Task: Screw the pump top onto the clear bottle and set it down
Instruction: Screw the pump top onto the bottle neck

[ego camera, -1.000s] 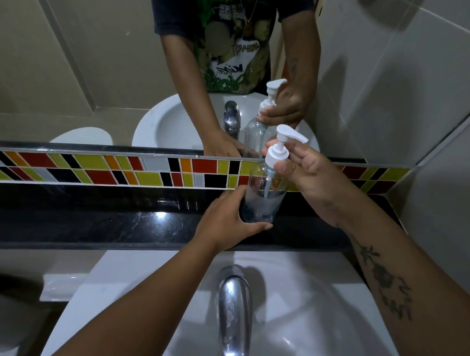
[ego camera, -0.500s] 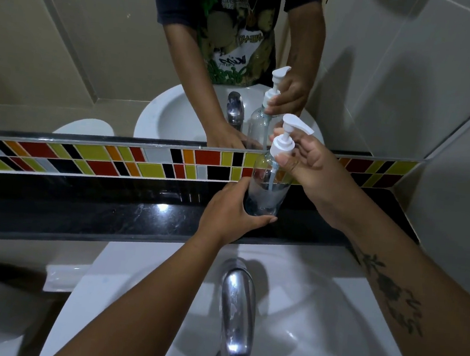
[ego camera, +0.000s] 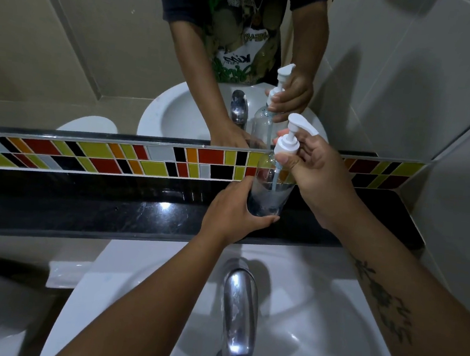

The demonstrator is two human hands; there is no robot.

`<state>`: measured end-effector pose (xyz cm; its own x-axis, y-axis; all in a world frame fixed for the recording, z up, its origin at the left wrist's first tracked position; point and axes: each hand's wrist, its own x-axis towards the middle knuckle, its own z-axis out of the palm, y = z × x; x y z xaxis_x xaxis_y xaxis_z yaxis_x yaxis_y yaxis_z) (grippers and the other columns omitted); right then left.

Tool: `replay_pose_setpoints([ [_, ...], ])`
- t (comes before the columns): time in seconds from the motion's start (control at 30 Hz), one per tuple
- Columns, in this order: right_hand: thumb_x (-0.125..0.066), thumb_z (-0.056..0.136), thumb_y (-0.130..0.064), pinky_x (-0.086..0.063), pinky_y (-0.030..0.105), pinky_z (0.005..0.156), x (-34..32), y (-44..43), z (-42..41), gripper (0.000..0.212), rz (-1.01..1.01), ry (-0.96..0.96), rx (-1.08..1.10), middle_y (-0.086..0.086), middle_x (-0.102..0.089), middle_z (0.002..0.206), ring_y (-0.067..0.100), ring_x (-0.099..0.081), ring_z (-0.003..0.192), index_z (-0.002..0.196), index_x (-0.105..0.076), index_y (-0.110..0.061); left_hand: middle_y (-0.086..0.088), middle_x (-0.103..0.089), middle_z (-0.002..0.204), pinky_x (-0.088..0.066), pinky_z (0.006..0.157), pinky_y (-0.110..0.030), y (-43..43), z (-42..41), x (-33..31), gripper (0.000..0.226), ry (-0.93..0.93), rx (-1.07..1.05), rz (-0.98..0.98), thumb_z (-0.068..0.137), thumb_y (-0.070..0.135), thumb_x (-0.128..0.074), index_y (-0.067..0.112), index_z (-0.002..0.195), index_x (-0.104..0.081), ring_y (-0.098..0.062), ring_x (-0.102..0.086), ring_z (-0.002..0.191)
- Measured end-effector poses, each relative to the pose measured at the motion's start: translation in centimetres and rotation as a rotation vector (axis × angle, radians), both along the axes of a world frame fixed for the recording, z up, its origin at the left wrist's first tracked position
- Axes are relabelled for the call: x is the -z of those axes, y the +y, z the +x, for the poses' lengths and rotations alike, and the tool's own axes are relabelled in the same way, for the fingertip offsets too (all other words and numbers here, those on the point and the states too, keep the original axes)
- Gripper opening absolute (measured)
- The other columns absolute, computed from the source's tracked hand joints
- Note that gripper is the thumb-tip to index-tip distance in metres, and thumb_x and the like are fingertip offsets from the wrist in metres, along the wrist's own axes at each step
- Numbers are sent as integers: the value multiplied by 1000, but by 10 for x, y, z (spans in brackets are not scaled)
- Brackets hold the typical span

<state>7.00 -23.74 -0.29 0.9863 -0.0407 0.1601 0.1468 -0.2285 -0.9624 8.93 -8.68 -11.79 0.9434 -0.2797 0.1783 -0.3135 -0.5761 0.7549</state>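
I can read no brand or label on the clear bottle (ego camera: 268,191); the only writing in view is mirrored print on the shirt reflected in the mirror (ego camera: 68,47), too garbled for me to make out. The bottle is see-through with a rounded shoulder, a thin dip tube running down inside it. On its neck sits one white pump top (ego camera: 289,143), nozzle pointing right. I count one bottle, one pump and one chrome tap (ego camera: 239,316) over the white sink (ego camera: 312,343), besides their reflections. My left hand (ego camera: 232,209) is wrapped around the bottle's lower body, at the black ledge (ego camera: 82,206); whether its base touches I cannot tell. My right hand (ego camera: 317,171) pinches the pump's collar between thumb and fingers.
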Motion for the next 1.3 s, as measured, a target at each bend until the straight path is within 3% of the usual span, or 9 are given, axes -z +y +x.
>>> replay_pose_setpoints([
  [0.17,-68,87,-11,-52,35,98,-1,3,-1,36,-53,-30,29,-5,-69,109,12,-65,108,121,-58,-19,8,-63,127,-56,88,-33,0,0,0,71,14,2,-10,68,52,-87,30,128,-53,-11,-59,112],
  [0.37,-69,86,-8,-52,21,90,-3,2,-6,35,26,-35,-8,-12,-69,107,2,-65,105,110,-60,-32,9,-62,126,-52,85,-26,1,-1,-2,72,9,5,-5,68,52,-88,30,128,-54,-10,-58,110],
  [0.43,-71,83,-6,-50,24,98,-3,-4,-7,42,25,-7,-55,-12,-68,115,1,-63,112,117,-59,-29,10,-62,125,-53,86,-28,1,-1,-2,72,11,1,-5,66,53,-88,31,126,-54,-10,-59,110],
  [0.53,-75,76,-14,-43,27,107,-17,-19,-10,74,-28,40,-99,-10,-52,142,4,-49,131,140,-43,-31,9,-63,123,-54,84,-28,1,0,-1,71,10,-5,12,65,55,-88,30,123,-55,-9,-59,108],
  [0.67,-65,89,-11,-40,38,110,-46,-35,-9,64,-317,-87,-80,-14,-48,144,10,-46,133,136,-42,-47,9,-62,119,-56,84,-33,2,1,1,68,18,-16,31,64,56,-87,29,118,-56,-9,-59,104],
  [0.77,-57,93,-7,-38,42,111,-54,-36,-3,50,-630,-304,-95,-17,-51,135,13,-46,129,133,-52,-37,9,-62,118,-57,84,-36,2,1,1,68,22,-9,21,65,55,-88,28,119,-56,-10,-59,103],
  [0.97,-55,93,-5,-40,35,105,-53,-42,5,38,-812,-502,-149,-13,-55,127,23,-52,125,129,-60,-14,8,-62,120,-57,85,-36,2,1,1,69,20,-1,30,65,56,-87,28,120,-55,-12,-60,105],
  [1.1,-55,92,-8,-42,32,102,-51,-37,8,32,-840,-569,-91,0,-66,122,28,-58,120,122,-65,-9,8,-62,122,-56,86,-35,1,1,1,70,26,0,24,65,55,-87,29,121,-55,-12,-59,107],
  [1.3,-58,88,-4,-48,45,102,-40,-25,6,29,-741,-626,0,19,-70,116,34,-58,122,116,-68,-1,8,-62,126,-55,88,-31,1,2,2,73,34,3,25,65,56,-87,31,126,-54,-11,-59,111],
])
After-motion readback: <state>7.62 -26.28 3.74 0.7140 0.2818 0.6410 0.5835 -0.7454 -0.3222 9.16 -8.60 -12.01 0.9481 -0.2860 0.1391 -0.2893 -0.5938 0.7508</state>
